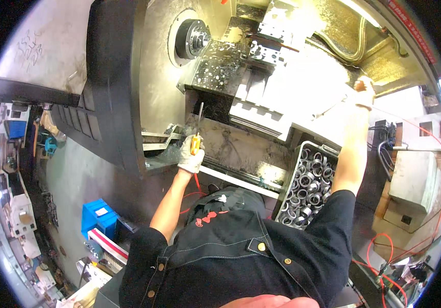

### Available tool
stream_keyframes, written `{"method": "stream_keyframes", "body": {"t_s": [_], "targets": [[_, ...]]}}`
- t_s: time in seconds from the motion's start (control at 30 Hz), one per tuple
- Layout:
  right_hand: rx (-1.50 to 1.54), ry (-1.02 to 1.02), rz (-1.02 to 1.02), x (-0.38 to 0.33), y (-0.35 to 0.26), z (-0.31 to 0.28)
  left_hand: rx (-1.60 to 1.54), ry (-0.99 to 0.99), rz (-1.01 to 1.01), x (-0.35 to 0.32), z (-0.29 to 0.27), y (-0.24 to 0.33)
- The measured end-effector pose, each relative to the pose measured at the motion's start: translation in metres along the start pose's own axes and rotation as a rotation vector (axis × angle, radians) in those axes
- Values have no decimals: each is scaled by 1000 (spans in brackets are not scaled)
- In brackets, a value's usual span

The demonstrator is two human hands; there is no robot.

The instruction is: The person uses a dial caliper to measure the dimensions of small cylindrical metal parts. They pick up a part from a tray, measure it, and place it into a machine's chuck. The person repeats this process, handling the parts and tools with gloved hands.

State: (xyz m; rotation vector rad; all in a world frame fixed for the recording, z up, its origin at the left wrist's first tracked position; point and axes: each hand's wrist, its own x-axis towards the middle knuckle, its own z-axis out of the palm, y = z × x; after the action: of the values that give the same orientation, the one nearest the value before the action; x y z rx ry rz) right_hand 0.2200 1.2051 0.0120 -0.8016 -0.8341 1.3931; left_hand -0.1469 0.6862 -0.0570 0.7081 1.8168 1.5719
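Observation:
My left hand, in a whitish work glove, is wrapped round an orange air blow gun. Its thin metal nozzle points up and away, and a red hose hangs below. My right arm stretches far out to the right, into strong glare. At its end my right hand looks closed near the yellowish inner wall of the machine. Glare and the fingers hide what it grips, if anything. Beneath that forearm stands a tray heaped with metal rings.
Ahead lies the open lathe, with a round chuck at left and a tool block further right. A dark door stands at left. A blue bin is on the left. Red hoses coil at lower right.

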Motion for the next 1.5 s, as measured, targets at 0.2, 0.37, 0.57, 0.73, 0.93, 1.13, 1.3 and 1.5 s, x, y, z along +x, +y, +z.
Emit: {"method": "stream_keyframes", "body": {"t_s": [0.2, 0.37, 0.57, 0.73, 0.93, 1.13, 1.3, 1.5], "targets": [[239, -40, -237, 53, -43, -37, 57, 32, 19, 0, 2, -4], [324, -45, -297, 36, -33, -20, 213, 47, 3, -6, -4, -3], [-250, -17, -370, 25, -49, 8, 58, 84, -50, -12, 5, -5], [-1257, 257, -603, 32, -74, -1, 165, 55, -22, -13, 6, -13], [-652, -157, -450, -112, -90, 66, 368, 75, 92, -13, 9, -15], [-910, -749, 289, -300, 18, 103, 843, -113, -140, -8, 12, 9], [-615, -842, 661, -396, 88, 104, 936, -294, -299, 79, 50, 36], [-579, -768, 682, -428, 101, 89, 884, -158, -265, 110, 54, 45]]}}
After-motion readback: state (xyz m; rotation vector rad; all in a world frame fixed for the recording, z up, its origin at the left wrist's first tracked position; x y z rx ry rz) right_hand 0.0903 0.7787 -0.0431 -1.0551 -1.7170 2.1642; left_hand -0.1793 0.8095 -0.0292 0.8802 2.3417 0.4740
